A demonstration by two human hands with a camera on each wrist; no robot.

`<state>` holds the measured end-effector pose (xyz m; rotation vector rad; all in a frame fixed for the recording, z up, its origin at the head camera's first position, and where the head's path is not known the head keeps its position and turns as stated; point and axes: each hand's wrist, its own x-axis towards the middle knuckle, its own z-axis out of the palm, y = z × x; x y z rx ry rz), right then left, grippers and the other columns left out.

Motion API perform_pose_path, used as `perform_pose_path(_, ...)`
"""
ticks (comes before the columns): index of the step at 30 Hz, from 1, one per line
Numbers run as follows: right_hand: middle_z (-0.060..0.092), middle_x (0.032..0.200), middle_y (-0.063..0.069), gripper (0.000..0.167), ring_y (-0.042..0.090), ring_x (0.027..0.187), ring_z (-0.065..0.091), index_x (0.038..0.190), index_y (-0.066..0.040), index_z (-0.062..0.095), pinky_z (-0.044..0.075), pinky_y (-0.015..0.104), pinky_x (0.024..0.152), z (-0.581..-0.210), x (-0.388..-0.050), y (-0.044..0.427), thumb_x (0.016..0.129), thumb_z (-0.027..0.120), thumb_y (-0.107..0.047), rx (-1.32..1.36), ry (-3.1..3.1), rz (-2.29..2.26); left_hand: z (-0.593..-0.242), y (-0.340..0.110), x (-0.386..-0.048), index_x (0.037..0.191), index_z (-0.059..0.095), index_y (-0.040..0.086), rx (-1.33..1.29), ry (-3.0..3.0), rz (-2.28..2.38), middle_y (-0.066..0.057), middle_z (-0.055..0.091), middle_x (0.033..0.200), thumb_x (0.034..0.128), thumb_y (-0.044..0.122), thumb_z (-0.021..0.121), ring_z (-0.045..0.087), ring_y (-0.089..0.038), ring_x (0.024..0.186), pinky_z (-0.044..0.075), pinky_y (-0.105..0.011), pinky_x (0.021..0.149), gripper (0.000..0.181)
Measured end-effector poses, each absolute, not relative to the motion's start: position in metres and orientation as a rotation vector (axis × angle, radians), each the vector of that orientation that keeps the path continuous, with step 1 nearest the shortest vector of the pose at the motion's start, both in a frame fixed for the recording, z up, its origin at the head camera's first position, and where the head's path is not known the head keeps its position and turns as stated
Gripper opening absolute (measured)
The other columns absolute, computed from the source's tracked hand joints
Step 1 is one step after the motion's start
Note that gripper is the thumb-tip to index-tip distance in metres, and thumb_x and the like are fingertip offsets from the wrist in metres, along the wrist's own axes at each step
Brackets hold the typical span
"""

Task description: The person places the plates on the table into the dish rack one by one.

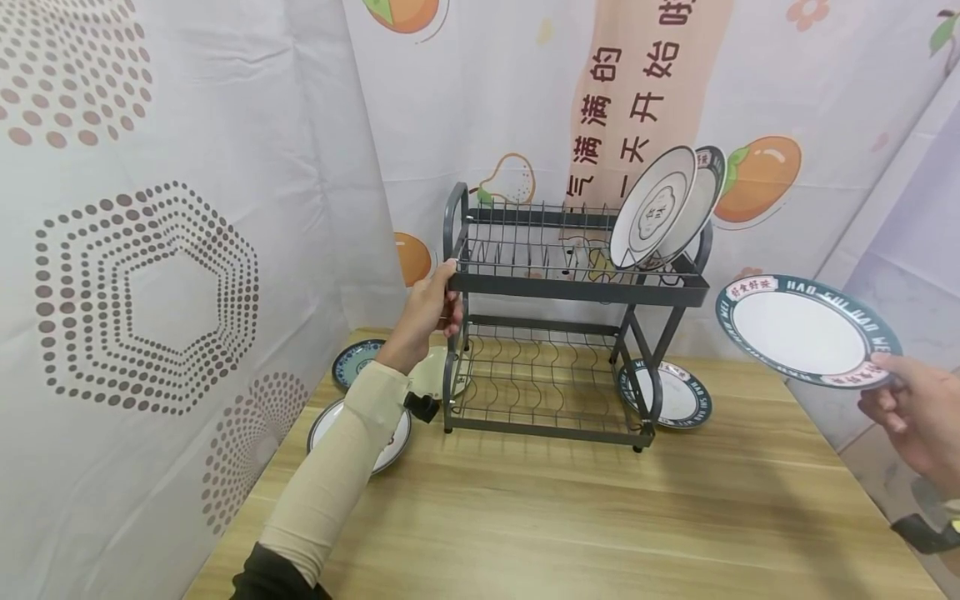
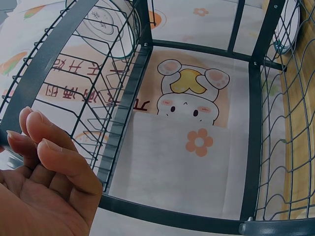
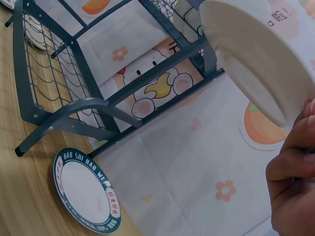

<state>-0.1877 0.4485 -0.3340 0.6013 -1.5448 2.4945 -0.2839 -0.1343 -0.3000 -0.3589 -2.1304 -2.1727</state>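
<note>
A two-tier dark grey dish rack (image 1: 577, 289) stands on the wooden table. My left hand (image 1: 429, 312) grips the left end of its upper tier, thumb on top and fingers curled below. In the left wrist view the curled fingers (image 2: 61, 152) show beside the upper tier's frame. Off to the right of the rack, my right hand (image 1: 918, 408) pinches the rim of a white plate (image 1: 798, 325) with a green lettered border, holding it in the air. The right wrist view shows that plate's pale underside (image 3: 251, 64). Two plates (image 1: 654, 208) stand tilted at the upper tier's right end.
Another green-rimmed plate (image 1: 675, 398) lies on the table (image 1: 525, 517) by the rack's right side. At the left are a blue-patterned plate (image 1: 352, 364), a white plate (image 1: 393, 442) partly behind my sleeve, and a pale dish (image 1: 429, 373). Printed curtains (image 1: 480, 108) hang behind.
</note>
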Motion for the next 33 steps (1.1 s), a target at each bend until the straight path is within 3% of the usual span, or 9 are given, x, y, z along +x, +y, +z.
perform_pose_path(12, 0.052, 0.054, -0.001, 0.057, 0.018, 0.041, 0.005, 0.097, 0.005, 0.07, 0.001, 0.024, 0.039, -0.33, -0.19, 0.453, 0.111, 0.015, -0.001, 0.65, -1.612, 2.463, -0.3, -0.132, -0.285, 0.076, 0.046, 0.012, -0.336, -2.136, -2.187, -0.004, 0.055, 0.06, 0.1025, 0.062, 0.048, 0.049, -0.016, 0.044, 0.042, -0.026, 0.045, 0.057)
perform_pose_path(15, 0.041, 0.053, 0.003, 0.057, 0.016, 0.041, 0.006, 0.103, 0.008, 0.068, 0.001, 0.022, 0.038, -0.328, -0.191, 0.455, 0.111, 0.012, -0.001, 0.748, -1.537, 2.559, -0.301, -0.131, -0.285, 0.076, 0.046, 0.012, -0.34, -2.138, -2.202, -0.004, 0.055, 0.06, 0.1029, 0.061, 0.048, 0.05, -0.016, 0.045, 0.043, -0.025, 0.045, 0.056)
perform_pose_path(18, 0.04, 0.054, 0.006, 0.056, 0.015, 0.042, 0.007, 0.113, 0.009, 0.066, 0.003, 0.022, 0.038, -0.324, -0.194, 0.458, 0.111, 0.012, -0.001, 0.797, -1.512, 2.625, -0.302, -0.131, -0.286, 0.075, 0.046, 0.012, -0.323, -2.134, -2.204, -0.004, 0.055, 0.059, 0.1034, 0.06, 0.047, 0.05, -0.015, 0.044, 0.043, -0.025, 0.044, 0.056)
perform_pose_path(21, 0.056, 0.058, 0.004, 0.054, 0.015, 0.043, 0.007, 0.115, 0.007, 0.067, 0.001, 0.022, 0.037, -0.319, -0.197, 0.459, 0.111, 0.013, -0.001, 0.747, -1.54, 2.599, -0.301, -0.132, -0.286, 0.075, 0.047, 0.012, -0.314, -2.128, -2.19, -0.004, 0.055, 0.058, 0.1034, 0.06, 0.047, 0.05, -0.015, 0.043, 0.043, -0.025, 0.044, 0.056)
perform_pose_path(24, 0.066, 0.067, 0.01, 0.053, 0.015, 0.044, 0.01, 0.116, 0.01, 0.065, 0.002, 0.022, 0.035, -0.315, -0.198, 0.46, 0.111, 0.013, 0.0, 0.736, -1.491, 2.645, -0.3, -0.133, -0.286, 0.074, 0.047, 0.012, -0.317, -2.129, -2.175, -0.004, 0.055, 0.058, 0.1031, 0.06, 0.047, 0.051, -0.015, 0.044, 0.043, -0.025, 0.044, 0.056)
perform_pose_path(28, 0.07, 0.079, 0.019, 0.047, 0.018, 0.045, 0.024, 0.121, 0.011, 0.063, 0.015, 0.024, 0.032, -0.31, -0.194, 0.459, 0.111, 0.018, 0.002, 0.689, -1.422, 2.726, -0.3, -0.134, -0.286, 0.075, 0.048, 0.012, -0.314, -2.139, -2.173, -0.004, 0.055, 0.059, 0.103, 0.061, 0.047, 0.051, -0.016, 0.044, 0.043, -0.025, 0.045, 0.056)
perform_pose_path(33, 0.071, 0.083, 0.019, 0.041, 0.019, 0.048, 0.03, 0.124, 0.007, 0.063, 0.025, 0.027, 0.033, -0.303, -0.188, 0.456, 0.111, 0.025, 0.002, 0.563, -1.419, 2.718, -0.299, -0.133, -0.285, 0.075, 0.047, 0.012, -0.329, -2.13, -2.185, -0.004, 0.055, 0.059, 0.1033, 0.06, 0.047, 0.05, -0.016, 0.044, 0.043, -0.026, 0.045, 0.056)
